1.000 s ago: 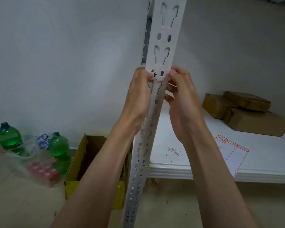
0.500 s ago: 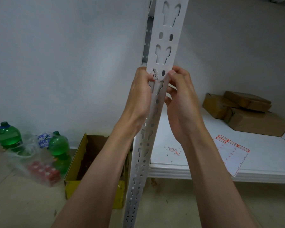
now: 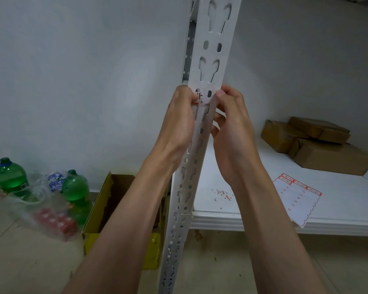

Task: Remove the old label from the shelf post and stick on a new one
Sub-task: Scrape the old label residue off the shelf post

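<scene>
White steel shelf post (image 3: 208,85) runs upright between my hands, its torn old label (image 3: 199,96) on the post's front face right at my left hand (image 3: 180,119), whose thumb pinches it, while my right hand (image 3: 232,124) clasps the post's opposite edge.

Nothing reads clearly. The torn label (image 3: 198,96) on the shelf post (image 3: 212,66) bears black handwritten strokes, illegible. Right of the post, the sticker sheet (image 3: 295,200) has red-bordered labels with unreadable marks. Left of it, a bag (image 3: 55,181) shows blurred blue print.
</scene>
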`<state>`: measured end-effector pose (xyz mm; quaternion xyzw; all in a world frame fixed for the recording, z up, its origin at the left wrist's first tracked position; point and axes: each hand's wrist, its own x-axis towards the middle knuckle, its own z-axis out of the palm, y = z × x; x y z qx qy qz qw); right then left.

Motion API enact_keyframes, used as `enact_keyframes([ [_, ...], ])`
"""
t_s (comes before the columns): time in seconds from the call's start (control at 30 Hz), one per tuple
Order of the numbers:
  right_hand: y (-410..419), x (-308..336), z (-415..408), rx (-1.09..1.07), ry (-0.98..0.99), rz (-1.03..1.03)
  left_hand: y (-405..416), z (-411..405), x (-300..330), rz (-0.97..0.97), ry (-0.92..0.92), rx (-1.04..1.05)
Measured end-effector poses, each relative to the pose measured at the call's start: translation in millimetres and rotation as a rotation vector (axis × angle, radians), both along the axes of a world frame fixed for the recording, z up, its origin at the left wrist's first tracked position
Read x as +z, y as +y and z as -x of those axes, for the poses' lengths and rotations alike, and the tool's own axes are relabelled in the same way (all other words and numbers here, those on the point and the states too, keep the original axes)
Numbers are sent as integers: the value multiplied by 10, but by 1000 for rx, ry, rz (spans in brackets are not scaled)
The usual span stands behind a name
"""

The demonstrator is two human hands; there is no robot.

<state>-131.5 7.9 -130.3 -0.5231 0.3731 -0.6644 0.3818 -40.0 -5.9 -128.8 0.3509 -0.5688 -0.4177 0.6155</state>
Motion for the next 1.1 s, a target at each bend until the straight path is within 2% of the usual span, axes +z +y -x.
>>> enact_keyframes([
  [0.3, 2, -1, -11, 3, -16, -5, -9, 1, -9, 21, 43, -71],
  [0.8, 12, 1, -18, 6, -30, -11, -13, -20, 7, 37, -5, -8],
  [0.97, 22, 4, -28, 15, -53, -4, 32, -14, 2, 39, 45, -62],
  [1.1, 23, 1, -36, 10, -59, -6, 17, -8, -5, 29, 43, -30],
])
